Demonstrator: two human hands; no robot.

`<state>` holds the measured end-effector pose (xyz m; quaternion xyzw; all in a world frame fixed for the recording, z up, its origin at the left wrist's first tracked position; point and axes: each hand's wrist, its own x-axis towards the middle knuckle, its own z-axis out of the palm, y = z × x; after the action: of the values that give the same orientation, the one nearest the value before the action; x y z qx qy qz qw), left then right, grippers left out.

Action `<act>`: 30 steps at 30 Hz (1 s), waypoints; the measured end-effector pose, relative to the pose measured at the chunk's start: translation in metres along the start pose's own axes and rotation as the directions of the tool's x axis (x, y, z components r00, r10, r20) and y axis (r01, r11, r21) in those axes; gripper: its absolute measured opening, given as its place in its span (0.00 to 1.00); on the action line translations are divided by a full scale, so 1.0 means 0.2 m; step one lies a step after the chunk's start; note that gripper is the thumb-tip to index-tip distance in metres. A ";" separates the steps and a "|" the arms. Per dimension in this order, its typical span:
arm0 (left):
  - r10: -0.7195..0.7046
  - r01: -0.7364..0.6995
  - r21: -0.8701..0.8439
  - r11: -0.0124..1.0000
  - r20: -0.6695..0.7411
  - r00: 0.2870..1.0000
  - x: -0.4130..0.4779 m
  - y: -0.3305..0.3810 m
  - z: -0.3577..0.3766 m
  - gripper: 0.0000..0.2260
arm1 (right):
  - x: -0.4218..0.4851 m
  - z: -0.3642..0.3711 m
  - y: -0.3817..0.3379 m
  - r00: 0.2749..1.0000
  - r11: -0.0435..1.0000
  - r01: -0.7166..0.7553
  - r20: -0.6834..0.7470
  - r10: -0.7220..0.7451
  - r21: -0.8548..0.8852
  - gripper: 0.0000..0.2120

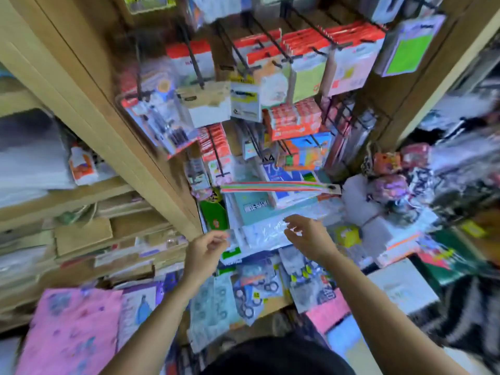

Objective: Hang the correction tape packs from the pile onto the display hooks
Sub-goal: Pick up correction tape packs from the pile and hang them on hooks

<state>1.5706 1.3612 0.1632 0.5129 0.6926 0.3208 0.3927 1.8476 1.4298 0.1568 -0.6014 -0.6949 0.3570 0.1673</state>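
Observation:
The frame is motion-blurred. My left hand (207, 247) pinches a small clear correction tape pack (230, 240) with a green lower edge, at the foot of the display. My right hand (308, 235) hovers just right of it, fingers loosely curved and apart above a pile of clear-wrapped packs (259, 235); I see nothing held in it. Black display hooks (270, 46) stick out of the board above, most carrying red-topped card packs (297, 47). One lower hook (216, 155) holds red packs too.
A wooden shelf post (116, 125) runs diagonally on the left, with paper stock shelves beyond it. A rainbow-striped strip (273, 186) lies across notebooks below the hooks. Scissor packs (254, 288) and pink sheets (70, 331) lie near me. Cluttered goods fill the right.

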 end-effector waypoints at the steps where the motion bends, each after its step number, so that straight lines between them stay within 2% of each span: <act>1: -0.061 0.062 -0.007 0.998 0.034 0.998 -0.03 -0.09 0.06 0.05 | -0.02 0.05 0.10 0.996 0.997 -0.073 0.041 0.073 -0.021 0.14; 5: -0.312 0.323 -0.036 0.946 0.178 0.933 -0.09 -0.62 0.33 0.09 | -0.13 0.21 0.44 0.924 0.942 -0.329 0.183 0.336 -0.069 0.12; 8: -0.488 0.484 0.072 0.872 0.214 0.846 -0.20 -0.71 0.49 0.01 | -0.24 0.30 0.65 0.858 0.889 -0.453 0.237 0.456 -0.068 0.13; 11: -0.548 0.513 0.194 0.836 0.271 0.791 -0.25 -0.64 0.63 0.09 | -0.30 0.38 0.86 0.807 0.845 -0.527 0.259 0.530 -0.087 0.15; 15: -0.623 0.533 0.323 0.782 0.355 0.697 -0.22 -0.77 0.85 0.06 | -0.33 0.48 1.16 0.704 0.745 -0.666 0.310 0.638 -0.021 0.12; 18: -0.630 0.477 0.417 0.773 0.419 0.654 -0.13 -0.85 1.04 0.06 | -0.31 0.54 1.37 0.659 0.690 -0.724 0.301 0.690 0.003 0.16; 23: -0.611 0.378 0.495 0.782 0.488 0.623 0.10 -1.08 1.36 0.07 | -0.21 0.69 1.72 0.663 0.688 -0.726 0.269 0.698 0.003 0.19; 27: -0.595 0.351 0.503 0.790 0.488 0.639 0.23 -1.25 1.58 0.09 | -0.12 0.82 1.93 0.725 0.735 -0.678 0.178 0.666 0.011 0.19; 30: -0.552 0.344 0.452 0.823 0.494 0.672 0.30 -1.35 1.71 0.08 | -0.06 0.94 2.04 0.735 0.744 -0.668 0.141 0.663 -0.011 0.20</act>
<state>1.7354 1.3602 -0.2441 0.4554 0.6777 -0.0857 0.5710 2.0191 1.3730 -0.2551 -0.7808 -0.4364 0.4471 -0.0068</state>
